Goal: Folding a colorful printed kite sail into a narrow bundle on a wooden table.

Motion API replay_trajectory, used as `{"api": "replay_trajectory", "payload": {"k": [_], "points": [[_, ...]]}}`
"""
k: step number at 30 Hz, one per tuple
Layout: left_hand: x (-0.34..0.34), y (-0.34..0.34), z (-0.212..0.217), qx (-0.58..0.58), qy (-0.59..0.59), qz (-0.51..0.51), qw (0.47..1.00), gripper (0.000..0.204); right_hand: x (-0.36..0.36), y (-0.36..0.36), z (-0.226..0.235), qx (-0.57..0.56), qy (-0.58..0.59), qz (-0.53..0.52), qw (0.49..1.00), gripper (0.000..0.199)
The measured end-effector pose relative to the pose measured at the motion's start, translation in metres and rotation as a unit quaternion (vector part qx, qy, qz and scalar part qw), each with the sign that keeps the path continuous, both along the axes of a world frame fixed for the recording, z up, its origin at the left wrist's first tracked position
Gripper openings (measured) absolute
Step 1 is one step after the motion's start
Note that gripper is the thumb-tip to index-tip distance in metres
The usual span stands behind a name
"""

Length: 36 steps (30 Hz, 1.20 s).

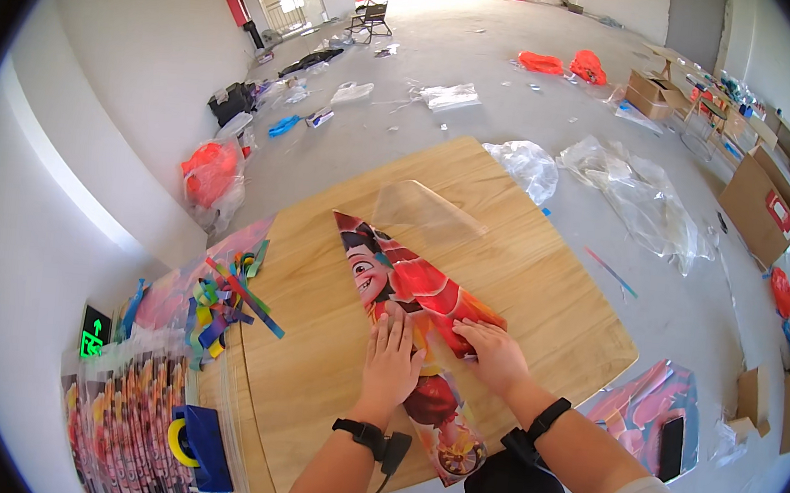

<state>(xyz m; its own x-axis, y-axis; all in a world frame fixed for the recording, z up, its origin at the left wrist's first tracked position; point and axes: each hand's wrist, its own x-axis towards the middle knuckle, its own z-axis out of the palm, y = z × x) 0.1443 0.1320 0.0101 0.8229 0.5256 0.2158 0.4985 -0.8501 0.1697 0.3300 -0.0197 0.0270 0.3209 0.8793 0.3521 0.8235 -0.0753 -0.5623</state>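
A red sheet [425,283] printed with a cartoon figure lies folded to a long point on the wooden table, its tip directed away to the far left. My left hand [391,355] rests flat on its middle, fingers stretched out and together. At the right-hand edge of the red fold, my right hand [490,351] presses down with fingers extended. The sheet's lower end, showing a wheel, reaches over the near table edge by my legs. Beyond the tip lies a clear plastic piece [427,210]. Both wrists carry black straps.
Multicoloured ribbons [223,301] lie at the table's left side. Nearer stands a stack of printed packs [126,420] beside a blue tape dispenser [204,447]. A phone [670,447] lies on a pink printed sheet at right. Plastic film [633,198] and cardboard boxes [762,206] litter the floor.
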Motion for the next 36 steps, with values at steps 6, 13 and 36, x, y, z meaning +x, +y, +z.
{"api": "replay_trajectory", "payload": {"k": [6,13,36], "points": [[0.0,-0.005,0.001,0.019,-0.024,0.009,1.0,0.076,0.002,0.003,-0.006,-0.027,-0.017,0.018,0.999,0.05],[-0.001,-0.004,-0.003,0.036,-0.029,0.018,0.999,0.066,-0.016,-0.002,-0.001,-0.004,-0.08,0.092,0.993,0.042],[-0.001,-0.006,0.01,-0.028,-0.015,0.003,0.999,0.085,-0.01,-0.008,0.009,0.011,-0.033,0.096,0.995,0.045]]}}
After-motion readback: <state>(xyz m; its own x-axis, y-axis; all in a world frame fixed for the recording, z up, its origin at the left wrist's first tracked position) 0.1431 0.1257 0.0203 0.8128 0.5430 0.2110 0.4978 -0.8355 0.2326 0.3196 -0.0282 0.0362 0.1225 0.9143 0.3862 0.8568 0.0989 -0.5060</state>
